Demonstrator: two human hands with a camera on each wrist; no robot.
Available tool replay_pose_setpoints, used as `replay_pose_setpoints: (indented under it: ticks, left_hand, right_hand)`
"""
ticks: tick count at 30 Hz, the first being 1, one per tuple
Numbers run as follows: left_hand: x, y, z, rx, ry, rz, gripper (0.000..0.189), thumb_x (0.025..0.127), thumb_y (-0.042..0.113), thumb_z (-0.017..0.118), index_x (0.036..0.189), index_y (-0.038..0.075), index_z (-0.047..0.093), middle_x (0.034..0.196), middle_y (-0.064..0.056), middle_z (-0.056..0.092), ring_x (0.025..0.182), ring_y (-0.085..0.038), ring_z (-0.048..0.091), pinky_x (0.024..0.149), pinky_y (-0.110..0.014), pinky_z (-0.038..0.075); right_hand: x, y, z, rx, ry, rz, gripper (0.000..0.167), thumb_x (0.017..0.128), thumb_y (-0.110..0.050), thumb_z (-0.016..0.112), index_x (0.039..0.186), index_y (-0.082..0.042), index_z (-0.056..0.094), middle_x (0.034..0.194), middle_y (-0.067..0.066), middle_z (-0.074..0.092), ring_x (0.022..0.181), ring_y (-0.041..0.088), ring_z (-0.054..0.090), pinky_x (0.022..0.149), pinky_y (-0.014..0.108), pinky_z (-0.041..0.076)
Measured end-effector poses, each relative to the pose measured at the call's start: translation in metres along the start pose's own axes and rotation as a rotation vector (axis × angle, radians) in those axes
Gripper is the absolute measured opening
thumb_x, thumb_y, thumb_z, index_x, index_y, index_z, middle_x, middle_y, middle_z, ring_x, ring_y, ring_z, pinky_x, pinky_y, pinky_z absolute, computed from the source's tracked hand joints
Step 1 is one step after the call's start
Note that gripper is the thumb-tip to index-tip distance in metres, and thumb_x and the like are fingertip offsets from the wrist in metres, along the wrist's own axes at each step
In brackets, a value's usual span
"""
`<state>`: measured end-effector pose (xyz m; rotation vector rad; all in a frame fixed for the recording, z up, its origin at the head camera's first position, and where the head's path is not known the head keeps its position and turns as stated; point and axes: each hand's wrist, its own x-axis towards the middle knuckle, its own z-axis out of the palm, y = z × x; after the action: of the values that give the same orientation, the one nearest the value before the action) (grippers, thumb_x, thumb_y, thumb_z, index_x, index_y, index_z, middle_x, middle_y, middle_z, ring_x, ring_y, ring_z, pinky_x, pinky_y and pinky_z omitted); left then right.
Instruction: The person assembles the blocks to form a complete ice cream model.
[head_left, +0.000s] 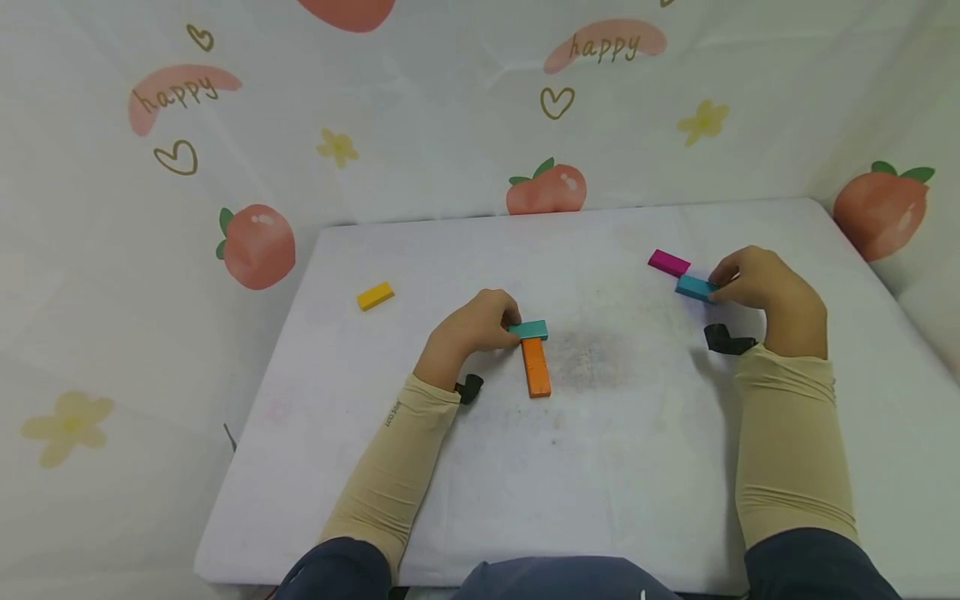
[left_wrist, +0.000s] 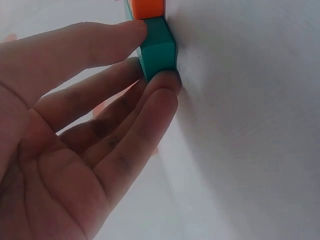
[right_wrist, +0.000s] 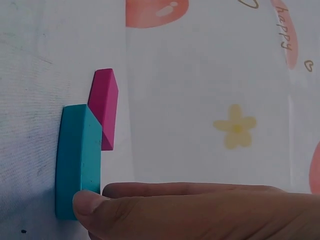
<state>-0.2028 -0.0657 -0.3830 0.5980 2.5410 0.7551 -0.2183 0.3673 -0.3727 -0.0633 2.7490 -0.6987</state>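
My left hand (head_left: 480, 323) pinches the left end of a teal block (head_left: 533, 330), thumb on one side and fingertips on the other in the left wrist view. The teal block lies across the far end of an orange block (head_left: 536, 367), touching it, roughly in a T. At the right, my right hand (head_left: 768, 287) grips the near end of a blue block (head_left: 695, 288), with the thumb (right_wrist: 89, 202) on its side. Just beyond the blue block is a magenta block (right_wrist: 104, 110), offset to one side; in the head view their corners appear to meet.
A yellow block (head_left: 375, 296) lies alone at the left of the white-covered table (head_left: 600, 483). Behind the table hangs a white cloth backdrop (head_left: 442, 100) printed with peaches, flowers and hearts. Dark straps show at both wrists.
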Motion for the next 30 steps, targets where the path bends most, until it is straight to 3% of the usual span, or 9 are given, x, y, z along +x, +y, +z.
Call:
replay_pose_setpoints:
  ticks: [13,30]
  left_hand:
    - [0.002,-0.003,0.001,-0.001,0.009,0.008,0.019,0.094,0.008,0.076,0.111,0.001,0.077,0.106,-0.01,0.072,0.083,-0.02,0.063,0.069,-0.026,0.056]
    - [0.002,-0.003,0.002,-0.021,0.011,-0.021,0.021,0.094,0.008,0.076,0.113,0.001,0.076,0.106,-0.011,0.072,0.081,-0.021,0.064,0.067,-0.027,0.057]
  right_hand:
    - [0.002,0.001,0.003,-0.004,0.014,-0.002,0.036,0.093,-0.01,0.073,0.121,0.012,0.069,0.119,0.034,0.068,0.113,0.048,0.054,0.095,0.067,0.048]
    - [0.01,-0.021,0.012,0.014,-0.021,-0.01,0.034,0.095,-0.008,0.071,0.122,0.011,0.069,0.119,0.032,0.067,0.112,0.046,0.054,0.096,0.065,0.049]
